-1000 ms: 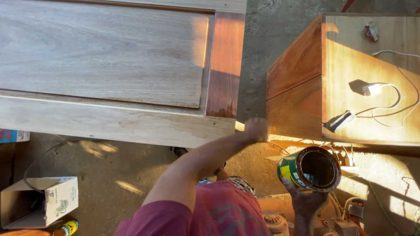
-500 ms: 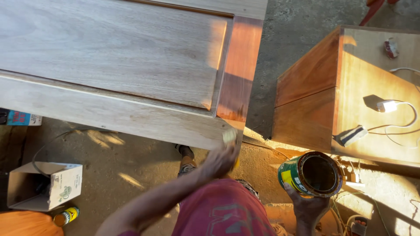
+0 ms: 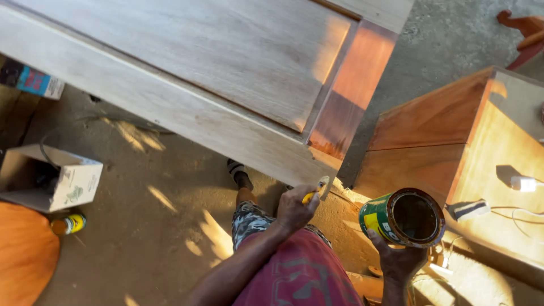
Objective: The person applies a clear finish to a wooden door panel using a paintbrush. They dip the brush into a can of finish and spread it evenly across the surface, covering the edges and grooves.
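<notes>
While one large wooden door panel (image 3: 187, 73) lies flat across the upper part of the view, the left hand (image 3: 296, 208) sits just under its near right corner, fingers curled tight around one yellow-handled brush (image 3: 315, 192) whose pale bristles touch the panel's lower edge. Most of the panel is bare, pale wood; one strip at its right end is stained reddish brown.

To the right of the panel's corner and lower, the right hand (image 3: 399, 260) cups one open round can (image 3: 403, 217) from beneath, fingers wrapped up its green and yellow side; the inside of the can looks dark.

Further right of the panel stands one stained wooden cabinet (image 3: 436, 141), with one white plug and its cord (image 3: 524, 184) lying on its top face.

Below the panel's left end, on the concrete floor (image 3: 147, 238), sit one open cardboard box (image 3: 54, 178) and one small yellow bottle (image 3: 69, 224) just beside it. Between them and the panel's corner, one foot in a dark sandal (image 3: 238, 173) rests on the floor.
</notes>
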